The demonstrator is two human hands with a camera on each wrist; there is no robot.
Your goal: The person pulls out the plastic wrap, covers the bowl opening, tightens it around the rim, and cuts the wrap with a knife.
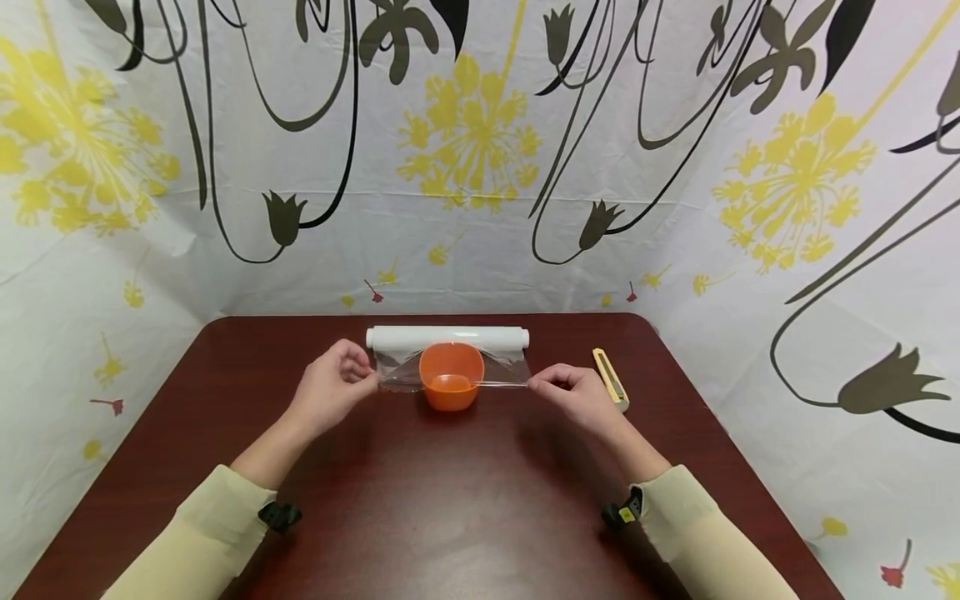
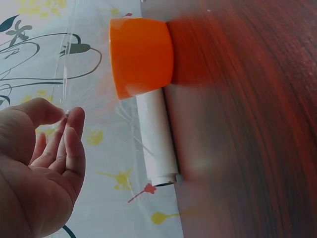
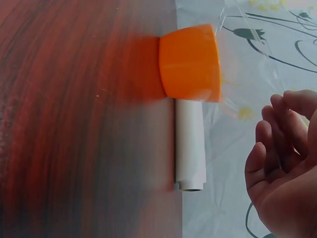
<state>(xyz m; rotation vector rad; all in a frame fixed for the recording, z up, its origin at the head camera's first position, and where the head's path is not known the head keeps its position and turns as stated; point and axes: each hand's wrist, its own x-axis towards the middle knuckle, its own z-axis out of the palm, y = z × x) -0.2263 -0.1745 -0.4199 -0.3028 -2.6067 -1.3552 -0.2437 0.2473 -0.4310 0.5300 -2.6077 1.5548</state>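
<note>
My left hand (image 1: 333, 385) pinches one corner of a sheet of clear plastic wrap (image 1: 397, 372) between thumb and forefinger. The opposite corner is pinched by my right hand (image 1: 576, 395). Between the hands the front edge of the film runs nearly straight. Behind it, the sheet reaches back to a white roll of plastic wrap (image 1: 447, 337) at the far side of the table. An orange bowl (image 1: 450, 398) stands upright in front of the roll, with film passing over it. Both wrist views show the bowl (image 2: 142, 57) beside the roll (image 3: 189, 144).
A yellow box cutter (image 1: 611, 379) lies on the table just beyond my right hand. The dark red-brown wooden table (image 1: 450, 508) ends at the back against a white cloth (image 1: 480, 250) printed with flowers, which also hangs at both sides.
</note>
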